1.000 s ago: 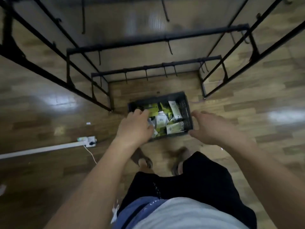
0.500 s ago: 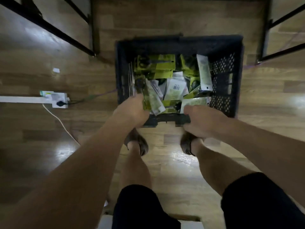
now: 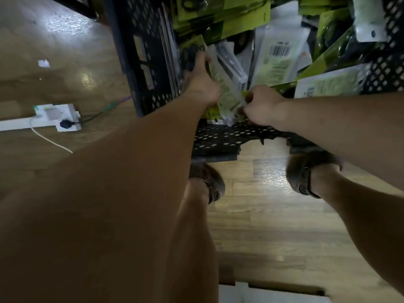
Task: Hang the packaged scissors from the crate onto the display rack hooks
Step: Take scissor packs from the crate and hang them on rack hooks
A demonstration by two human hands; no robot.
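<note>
A black perforated crate stands on the wooden floor, piled with green and white packaged scissors lying loose at all angles. Both hands are inside the crate at its near left corner. The left hand is seen from the back, just inside the crate's left wall, with its fingers wrapped round the upper part of one long, narrow held pack that slants down toward the crate's near wall. The right hand meets it from the other side, its fingers curled tight and pinching the lower end of that same pack just above the near wall. Whether the pack is lifted clear of the pile beneath cannot be told. Outside the crate's near wall two sandalled feet stand on the floor. A white power strip with a black plug lies to the left of the crate.
</note>
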